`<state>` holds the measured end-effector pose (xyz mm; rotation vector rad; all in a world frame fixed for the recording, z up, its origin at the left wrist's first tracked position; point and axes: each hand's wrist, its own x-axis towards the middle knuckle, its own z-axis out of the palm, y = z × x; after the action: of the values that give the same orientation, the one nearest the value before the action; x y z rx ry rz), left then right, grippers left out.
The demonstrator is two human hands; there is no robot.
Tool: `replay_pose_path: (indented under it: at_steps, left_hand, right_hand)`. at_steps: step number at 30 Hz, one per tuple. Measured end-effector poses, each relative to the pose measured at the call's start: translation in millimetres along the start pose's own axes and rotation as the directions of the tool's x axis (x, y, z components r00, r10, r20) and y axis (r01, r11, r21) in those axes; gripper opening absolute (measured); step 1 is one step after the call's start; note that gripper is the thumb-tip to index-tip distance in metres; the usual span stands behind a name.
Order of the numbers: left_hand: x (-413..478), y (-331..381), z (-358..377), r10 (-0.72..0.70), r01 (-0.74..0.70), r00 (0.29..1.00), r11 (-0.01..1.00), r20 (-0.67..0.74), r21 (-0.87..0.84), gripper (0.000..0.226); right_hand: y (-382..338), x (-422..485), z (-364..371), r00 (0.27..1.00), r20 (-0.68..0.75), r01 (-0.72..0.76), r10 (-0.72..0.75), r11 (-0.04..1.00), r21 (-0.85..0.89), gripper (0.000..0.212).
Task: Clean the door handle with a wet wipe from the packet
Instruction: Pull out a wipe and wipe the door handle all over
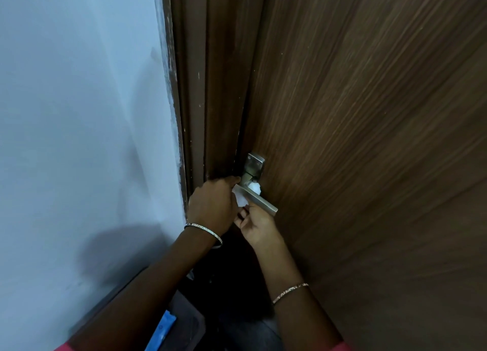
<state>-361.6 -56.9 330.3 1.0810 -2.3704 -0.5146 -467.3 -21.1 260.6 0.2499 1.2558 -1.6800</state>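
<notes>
A square metal door handle (259, 200) sticks out from a dark wooden door (369, 140). A white wet wipe (255, 186) is wrapped under and around the lever near its base. My left hand (212, 205) grips the wipe at the lever's inner end, fingers reaching to the handle neck. My right hand (257, 226) is just below the lever, fingers pinching the wipe's lower edge (242, 200). A blue packet (162, 331) lies low at the bottom left, partly hidden by my left arm.
A pale blue-white wall (79, 140) fills the left side. The brown door frame (195, 100) runs between wall and door. The handle's square rose plate (254, 163) sits above the lever. Below the hands it is dark.
</notes>
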Motion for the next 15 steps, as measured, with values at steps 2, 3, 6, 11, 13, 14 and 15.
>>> replay_pose_path:
  at_steps: [2, 3, 6, 11, 13, 14, 15]
  left_hand:
    - [-1.1, 1.2, -1.1, 0.007, -0.007, 1.0, 1.0, 0.01, 0.03, 0.038]
    - [-1.4, 1.2, -1.8, 0.013, -0.014, 1.0, 0.999, 0.014, 0.044, 0.04]
    - [-1.5, 0.0, -2.9, 0.035, -0.039, 0.999, 0.996, 0.042, 0.085, 0.044]
    - [-2.8, -1.7, -4.8, 0.044, -0.049, 0.998, 0.994, 0.048, 0.101, 0.047]
    - [-3.3, -2.0, -4.9, 0.052, -0.057, 0.998, 0.993, 0.043, 0.107, 0.047]
    - [-3.5, -1.9, -4.8, 0.058, -0.062, 0.998, 0.992, 0.04, 0.109, 0.046]
    - [-3.8, -1.7, -4.5, 0.065, -0.069, 0.997, 0.991, 0.036, 0.112, 0.046]
  right_hand:
    - [-2.5, -3.4, -8.8, 0.997, -0.061, 0.058, -0.057, 0.998, 0.017, 0.011]
    - [-4.1, -6.0, -14.0, 0.989, -0.092, 0.115, -0.114, 0.993, 0.009, 0.013]
    - [-5.3, -16.1, -20.1, 0.948, -0.119, 0.287, -0.296, 0.954, -0.082, 0.015]
    - [-1.8, -17.4, -4.9, 0.936, -0.158, 0.312, -0.316, 0.949, -0.048, 0.011]
    - [0.1, -13.7, -2.1, 0.943, -0.154, 0.293, -0.294, 0.956, -0.026, 0.013]
    - [1.6, -13.1, -1.3, 0.946, -0.15, 0.289, -0.288, 0.957, -0.016, 0.013]
    - [3.5, -12.5, -0.5, 0.947, -0.148, 0.288, -0.285, 0.958, -0.006, 0.012]
